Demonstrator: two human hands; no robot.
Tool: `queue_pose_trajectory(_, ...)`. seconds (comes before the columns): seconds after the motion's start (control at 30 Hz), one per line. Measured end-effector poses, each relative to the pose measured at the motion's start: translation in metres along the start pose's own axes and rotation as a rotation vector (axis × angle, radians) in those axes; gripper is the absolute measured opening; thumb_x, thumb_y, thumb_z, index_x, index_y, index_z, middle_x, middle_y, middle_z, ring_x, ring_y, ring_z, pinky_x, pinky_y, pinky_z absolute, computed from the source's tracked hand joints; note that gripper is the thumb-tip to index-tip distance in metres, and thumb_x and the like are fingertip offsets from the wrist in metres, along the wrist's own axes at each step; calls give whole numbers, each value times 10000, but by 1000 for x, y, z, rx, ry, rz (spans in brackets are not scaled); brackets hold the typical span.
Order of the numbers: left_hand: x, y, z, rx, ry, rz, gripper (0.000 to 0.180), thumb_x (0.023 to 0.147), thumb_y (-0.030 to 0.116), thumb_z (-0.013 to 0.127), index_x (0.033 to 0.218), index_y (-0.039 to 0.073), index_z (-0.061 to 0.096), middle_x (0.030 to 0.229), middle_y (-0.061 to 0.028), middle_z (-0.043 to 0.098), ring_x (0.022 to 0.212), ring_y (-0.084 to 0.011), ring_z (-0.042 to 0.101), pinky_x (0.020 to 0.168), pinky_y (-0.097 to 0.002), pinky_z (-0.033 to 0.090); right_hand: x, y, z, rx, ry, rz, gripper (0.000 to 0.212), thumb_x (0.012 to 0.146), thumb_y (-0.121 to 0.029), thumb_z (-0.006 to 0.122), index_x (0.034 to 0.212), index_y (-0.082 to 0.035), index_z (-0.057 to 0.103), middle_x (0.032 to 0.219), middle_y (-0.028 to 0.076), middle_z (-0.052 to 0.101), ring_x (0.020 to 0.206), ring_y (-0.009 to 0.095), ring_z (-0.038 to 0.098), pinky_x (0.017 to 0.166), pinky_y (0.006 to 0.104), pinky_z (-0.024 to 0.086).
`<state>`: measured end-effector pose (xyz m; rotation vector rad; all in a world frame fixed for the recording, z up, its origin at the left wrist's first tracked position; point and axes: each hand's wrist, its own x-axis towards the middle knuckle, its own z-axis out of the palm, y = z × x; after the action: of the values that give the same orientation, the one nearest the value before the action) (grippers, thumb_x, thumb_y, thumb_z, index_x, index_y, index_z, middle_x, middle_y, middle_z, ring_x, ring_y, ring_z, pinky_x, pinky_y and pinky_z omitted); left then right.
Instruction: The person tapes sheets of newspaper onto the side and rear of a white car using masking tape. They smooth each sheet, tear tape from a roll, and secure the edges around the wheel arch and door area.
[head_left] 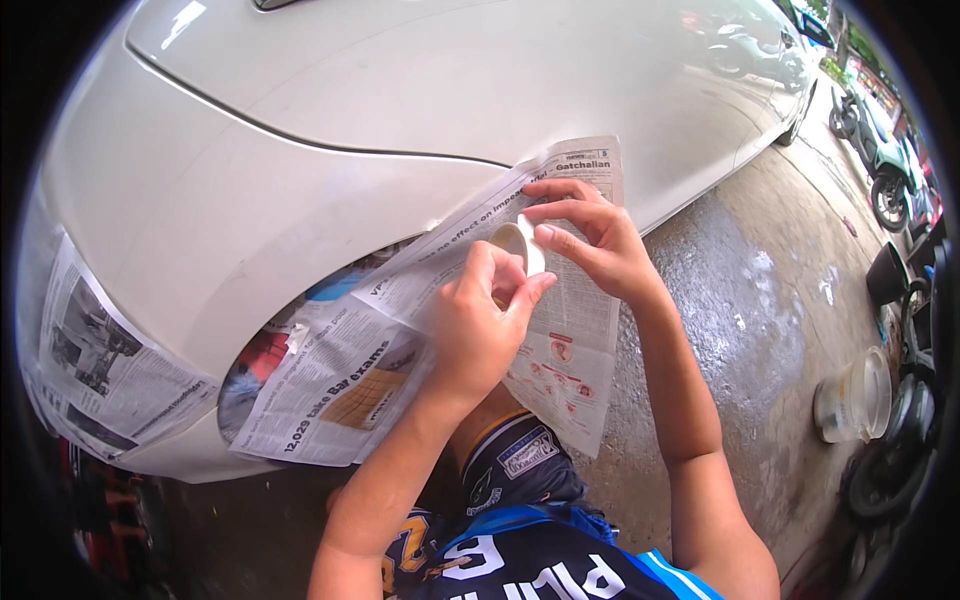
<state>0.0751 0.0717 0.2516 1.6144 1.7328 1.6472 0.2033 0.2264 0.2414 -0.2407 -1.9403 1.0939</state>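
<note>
A pale roll of masking tape [532, 250] is up in front of the white car [400, 80]. My left hand [482, 318] is closed round its left side, with fingers through the ring. At the roll's upper right edge, my right hand [600, 245] has its thumb and a curved finger on either side of the tape; another finger stretches over the newspaper [585, 330] behind. That sheet hangs against the car's side. More newspaper [330, 375] covers part of the wheel opening, where blue and red material shows at the gaps.
Another newspaper sheet [95, 350] covers the car's left end. Wet concrete floor [710, 330] lies to the right. Beyond it stand a translucent bucket [850, 398], a dark pot [886, 275], tyres [885, 480] and parked motorcycles [880, 150].
</note>
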Motion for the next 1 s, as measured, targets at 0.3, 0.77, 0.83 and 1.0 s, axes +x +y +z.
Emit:
queue_pose_trajectory(0.3,-2,0,-6,63,22,139,257,927,36,788,993,15,541,844,-117,748,749,-126,714,668,-275,567,10,-7,12,-16,113,44,173,887,-169,816,1010,-47,808,1147,91,739,1155,247,646,1037,391,472)
queue_pose_trajectory(0.77,36,0,-28,72,14,-286,318,1033,233,667,948,-65,739,633,-115,698,538,-165,694,505,-304,530,30,-2,59,123,646,3,107,882,-93,826,986,-68,825,966,60,727,923,172,663,816,306,522)
queue_pose_trajectory(0.83,39,-8,-22,220,121,-98,317,1023,222,678,902,-66,730,602,-120,673,500,-139,649,488,-318,488,34,-1,62,126,662,-43,111,884,-95,831,992,-66,827,961,55,720,929,168,656,818,301,519)
queue_pose_trajectory(1.0,41,-18,-13,347,266,-9,335,990,187,693,761,-57,670,520,-140,544,429,-156,456,478,-385,374,41,0,78,-266,830,-197,172,861,-100,855,1019,-48,813,1017,21,701,987,148,638,838,314,513)
